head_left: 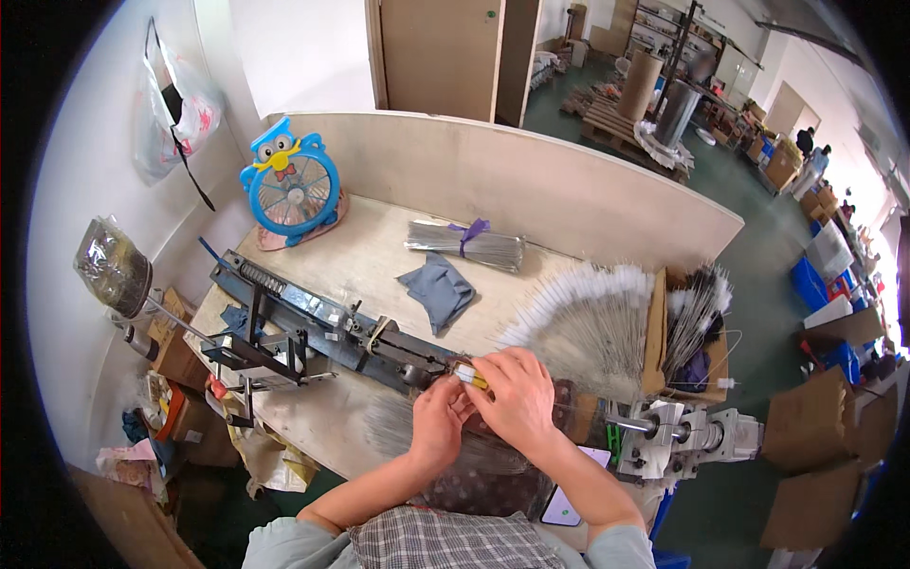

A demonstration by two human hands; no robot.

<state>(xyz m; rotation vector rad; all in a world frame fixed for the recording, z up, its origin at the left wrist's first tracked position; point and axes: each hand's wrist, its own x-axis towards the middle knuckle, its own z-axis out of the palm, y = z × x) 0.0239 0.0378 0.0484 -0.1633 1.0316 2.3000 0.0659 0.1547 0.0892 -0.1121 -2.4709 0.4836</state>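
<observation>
Both hands meet just above the near edge of a pale plywood workbench [379,256]. The right hand [517,394] is curled shut around a small yellow-tipped piece [471,377] that pokes out at its thumb side, and the left hand [438,417], fingers bent, pinches in against the same spot. Beneath the wrists lies a loose sheet of thin wires [398,427]. Directly left of the hands runs a long dark metal machine [313,318], slanting away toward the far left. Right of the right hand spreads a fan of white-tipped brushes [588,318], with a cardboard box [697,332] beyond it. Farther back lie a grey cloth [436,289] and a tied wire bundle [466,245]. A blue owl-shaped fan [289,185] stands at the far left corner, and beyond the bench's back board opens a green-floored workshop [758,228].
</observation>
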